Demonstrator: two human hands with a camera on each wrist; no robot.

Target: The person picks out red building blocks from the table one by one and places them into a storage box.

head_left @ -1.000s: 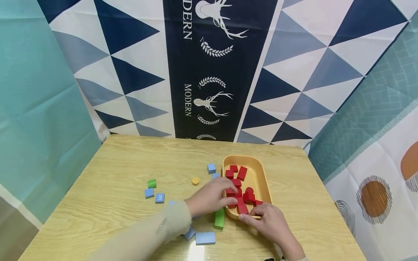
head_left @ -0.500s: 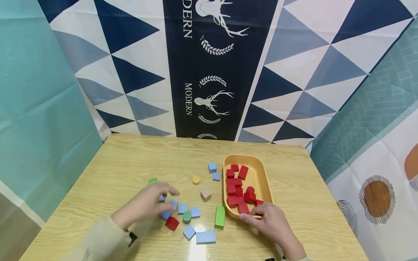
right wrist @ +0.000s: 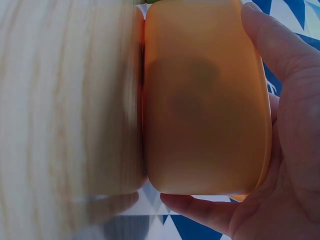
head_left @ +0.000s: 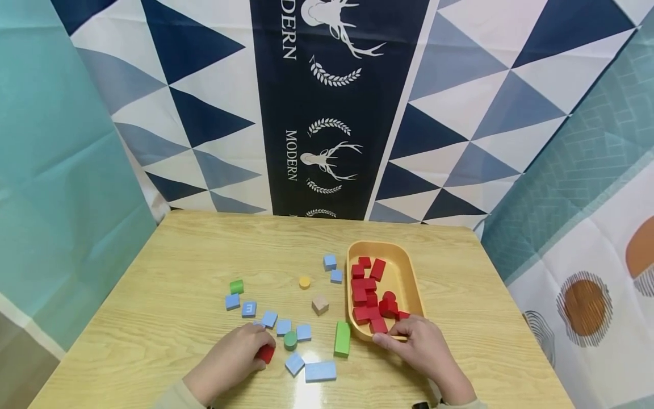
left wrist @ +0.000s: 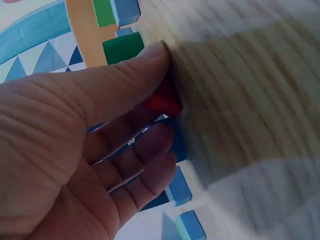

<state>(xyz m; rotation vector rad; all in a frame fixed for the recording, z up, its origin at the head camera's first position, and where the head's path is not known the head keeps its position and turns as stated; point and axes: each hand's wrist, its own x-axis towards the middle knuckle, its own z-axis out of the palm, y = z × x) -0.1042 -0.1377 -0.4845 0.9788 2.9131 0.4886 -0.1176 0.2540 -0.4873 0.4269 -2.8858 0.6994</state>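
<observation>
Left of centre in the head view, my left hand (head_left: 230, 357) pinches a red block (head_left: 266, 353) low at the tabletop. The left wrist view has the thumb on one side of that red block (left wrist: 167, 101) and the index finger on the other. My right hand (head_left: 426, 347) grips the near rim of an orange tray (head_left: 406, 278), which holds several red blocks (head_left: 360, 295) of different shapes, mostly along its left side. Up close in the right wrist view, thumb and fingers spread around the corner of the tray wall (right wrist: 205, 135).
Several blue blocks (head_left: 284, 327) lie around the left hand, with a dark green cylinder (head_left: 290, 340) among them. A long green block (head_left: 342, 339) is just left of the tray. Farther back are a plain wooden cube (head_left: 320, 305), a yellow disc (head_left: 304, 282) and a green piece (head_left: 237, 287).
My left hand has moved from over the tray, leftward and toward me, and now pinches the red block on the table. The right hand has stayed on the tray rim.
</observation>
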